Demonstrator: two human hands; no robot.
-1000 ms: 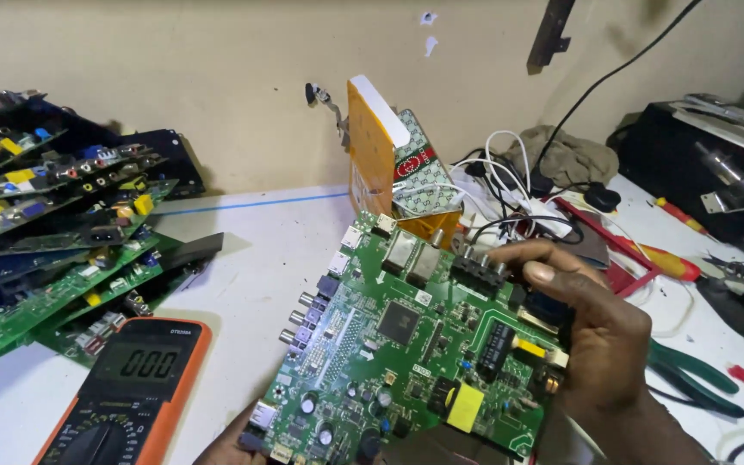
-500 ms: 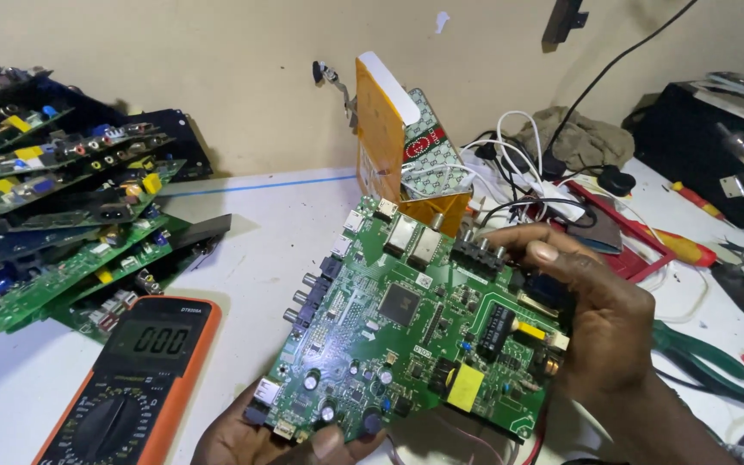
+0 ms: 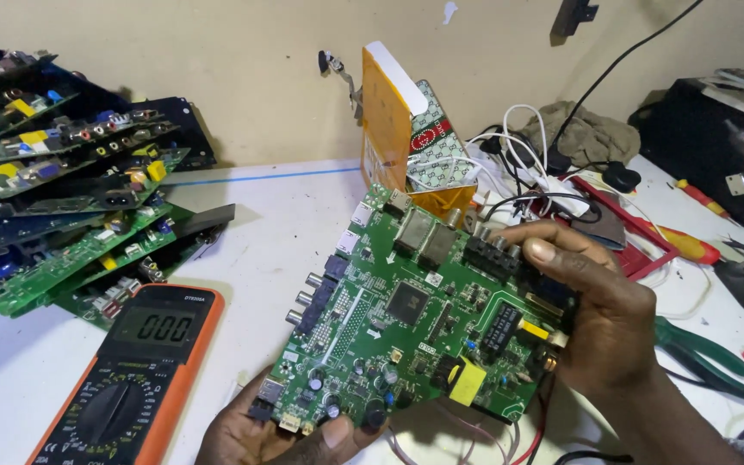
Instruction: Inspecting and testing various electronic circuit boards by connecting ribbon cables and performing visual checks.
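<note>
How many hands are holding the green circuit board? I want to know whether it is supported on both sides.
2. The left hand grips the near bottom edge of the green circuit board, thumb on top; the right hand clasps its right edge. Fingers underneath are hidden.

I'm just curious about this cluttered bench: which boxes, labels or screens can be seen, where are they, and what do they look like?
Multimeter screen: lower left on the table, a grey rectangular display in a black and orange case.
Box: upright by the wall behind the circuit board, tall, orange with a white edge.
Patterned packet: leaning on the box, green-and-white lattice with a red band.
</note>
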